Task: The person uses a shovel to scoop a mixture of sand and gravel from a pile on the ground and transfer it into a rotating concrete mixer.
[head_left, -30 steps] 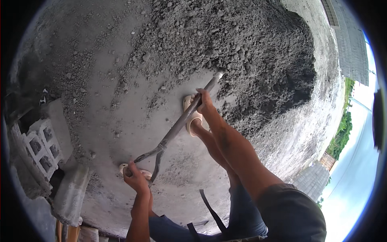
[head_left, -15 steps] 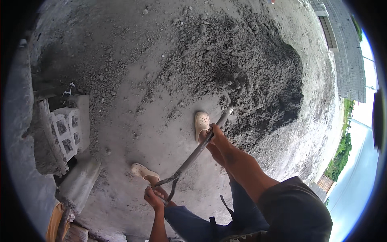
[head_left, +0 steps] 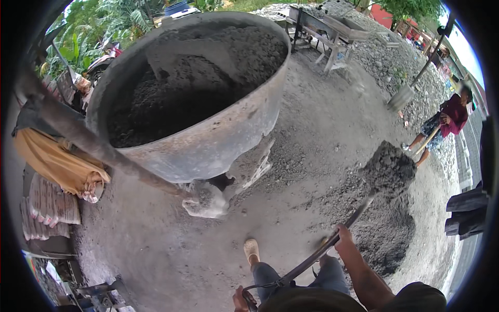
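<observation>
A long-handled shovel slants across my front, its blade lifted and heaped with a dark grey damp mix that hides it. My left hand is closed round the grip at the handle's end, low in the view. Further up the shaft, my right hand wraps round it. Behind and below the load lies the pile of grey mix on the ground. Ahead to the left stands a big round metal drum with more grey material inside.
A rusty bar runs beside the drum to a pale lump at its foot. Stacked bags and an orange-brown cloth are at left. Another person holds a long handle at far right. A metal-framed stand and gravel lie beyond.
My view has swung up and left, bringing the drum and the other person in. The shovel blade, earlier at the pile, is now raised with a heaped load. Both hands keep their hold.
</observation>
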Action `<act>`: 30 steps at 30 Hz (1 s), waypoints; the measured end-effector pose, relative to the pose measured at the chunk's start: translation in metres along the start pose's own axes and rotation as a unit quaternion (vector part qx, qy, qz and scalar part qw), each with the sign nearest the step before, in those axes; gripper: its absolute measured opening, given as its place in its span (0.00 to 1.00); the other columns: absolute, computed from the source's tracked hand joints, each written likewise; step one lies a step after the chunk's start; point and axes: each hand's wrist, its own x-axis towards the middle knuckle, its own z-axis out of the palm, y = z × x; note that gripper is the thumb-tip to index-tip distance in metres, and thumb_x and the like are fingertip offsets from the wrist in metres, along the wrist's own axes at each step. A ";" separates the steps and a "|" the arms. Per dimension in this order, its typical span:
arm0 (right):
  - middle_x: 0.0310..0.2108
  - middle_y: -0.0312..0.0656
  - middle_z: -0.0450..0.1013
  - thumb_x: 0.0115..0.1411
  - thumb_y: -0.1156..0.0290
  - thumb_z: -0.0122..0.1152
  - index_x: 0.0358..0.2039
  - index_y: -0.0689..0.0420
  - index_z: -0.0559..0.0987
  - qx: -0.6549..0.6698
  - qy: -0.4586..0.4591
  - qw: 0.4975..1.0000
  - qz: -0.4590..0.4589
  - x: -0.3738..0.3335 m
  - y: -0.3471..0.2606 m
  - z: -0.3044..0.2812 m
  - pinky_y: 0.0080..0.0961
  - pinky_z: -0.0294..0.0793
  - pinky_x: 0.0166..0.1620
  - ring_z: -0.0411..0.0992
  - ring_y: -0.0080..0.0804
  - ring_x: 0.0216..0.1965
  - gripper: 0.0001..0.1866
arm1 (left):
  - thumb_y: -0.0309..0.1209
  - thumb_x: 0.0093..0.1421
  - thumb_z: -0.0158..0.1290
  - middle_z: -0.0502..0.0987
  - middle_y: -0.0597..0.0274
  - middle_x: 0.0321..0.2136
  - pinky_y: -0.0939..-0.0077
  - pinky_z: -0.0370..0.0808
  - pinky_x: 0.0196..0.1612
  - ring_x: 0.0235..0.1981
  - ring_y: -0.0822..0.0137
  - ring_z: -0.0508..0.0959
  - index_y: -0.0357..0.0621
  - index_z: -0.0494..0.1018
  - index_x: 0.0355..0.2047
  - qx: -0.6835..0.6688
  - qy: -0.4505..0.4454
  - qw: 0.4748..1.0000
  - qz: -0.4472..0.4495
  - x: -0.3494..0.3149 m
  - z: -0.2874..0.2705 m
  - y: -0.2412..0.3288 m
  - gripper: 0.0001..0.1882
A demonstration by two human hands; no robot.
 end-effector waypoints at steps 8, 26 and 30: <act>0.17 0.39 0.66 0.54 0.74 0.59 0.33 0.59 0.69 -0.106 -0.318 0.917 -0.216 -0.242 -0.009 0.293 0.32 0.68 0.19 0.67 0.30 0.14 0.08 | 0.50 0.61 0.40 0.66 0.58 0.13 0.58 0.68 0.20 0.14 0.56 0.68 0.46 0.65 0.18 -0.357 -0.137 0.920 -0.089 -0.053 -0.022 0.107 0.23; 0.22 0.36 0.65 0.57 0.68 0.59 0.31 0.52 0.69 0.168 -0.131 0.977 0.011 -0.146 0.067 0.121 0.35 0.69 0.23 0.66 0.31 0.19 0.07 | 0.49 0.66 0.42 0.68 0.56 0.08 0.73 0.63 0.12 0.08 0.64 0.70 0.41 0.66 0.18 0.067 -0.016 0.981 0.184 -0.046 -0.053 0.192 0.27; 0.19 0.36 0.65 0.55 0.63 0.63 0.31 0.56 0.69 0.108 0.073 0.988 0.086 0.032 0.177 0.035 0.33 0.69 0.21 0.66 0.31 0.17 0.13 | 0.51 0.66 0.44 0.66 0.60 0.08 0.75 0.64 0.15 0.09 0.69 0.67 0.41 0.63 0.18 0.265 -0.044 0.941 0.205 -0.028 0.024 0.167 0.28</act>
